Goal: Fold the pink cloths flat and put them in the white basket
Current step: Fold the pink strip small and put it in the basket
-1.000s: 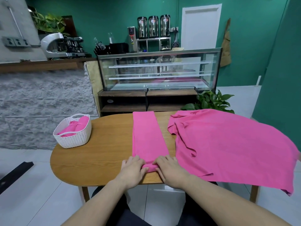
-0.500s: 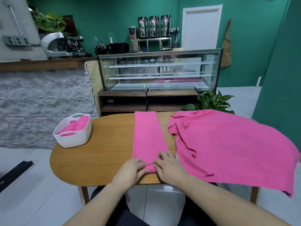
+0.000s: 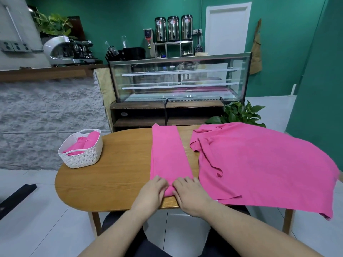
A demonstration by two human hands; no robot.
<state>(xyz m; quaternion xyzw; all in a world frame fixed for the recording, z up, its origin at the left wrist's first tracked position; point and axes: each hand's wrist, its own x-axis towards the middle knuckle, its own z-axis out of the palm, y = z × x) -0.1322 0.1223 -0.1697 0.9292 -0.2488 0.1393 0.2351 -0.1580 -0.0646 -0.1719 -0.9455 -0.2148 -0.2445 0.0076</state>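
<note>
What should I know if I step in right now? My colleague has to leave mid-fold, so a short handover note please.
Left hand and right hand: both on the near end of the strip, fingers curled on its edge.
Strip: a cloth folded long and narrow, lying lengthwise mid-table.
Big cloth: spread unfolded on the right, hanging over the table edge.
Basket: far left on the table, pink cloth already inside.
Done: strip folded lengthwise.
Left: fold the strip short and put it in the basket, then fold and stow the big cloth.
</note>
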